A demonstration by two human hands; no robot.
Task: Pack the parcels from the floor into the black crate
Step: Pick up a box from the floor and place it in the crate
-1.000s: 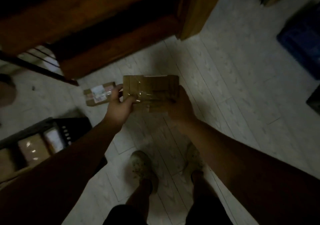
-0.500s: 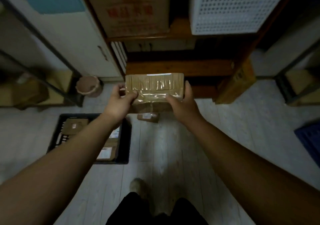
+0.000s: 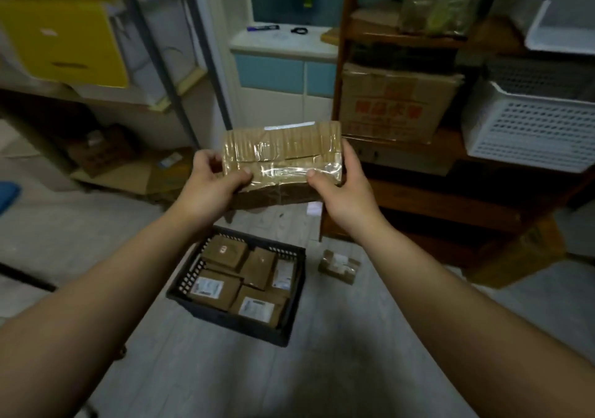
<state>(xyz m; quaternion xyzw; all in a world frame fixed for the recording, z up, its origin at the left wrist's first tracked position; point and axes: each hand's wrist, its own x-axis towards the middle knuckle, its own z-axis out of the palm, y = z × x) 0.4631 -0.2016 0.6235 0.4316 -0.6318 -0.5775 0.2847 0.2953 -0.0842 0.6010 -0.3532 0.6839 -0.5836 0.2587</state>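
The parcel [image 3: 282,156] sits clamped between both hands, thumbs on its taped top, held higher than half a second ago, above the crate [image 3: 236,319] that was then at lower left. Left hand [image 3: 211,189] and right hand [image 3: 343,189] grip its ends. It is brown cardboard wrapped in glossy clear tape.

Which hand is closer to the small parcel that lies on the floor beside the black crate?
Right. The right hand is up and slightly left of the small parcel; the left hand is farther left. Both hold the taped parcel.
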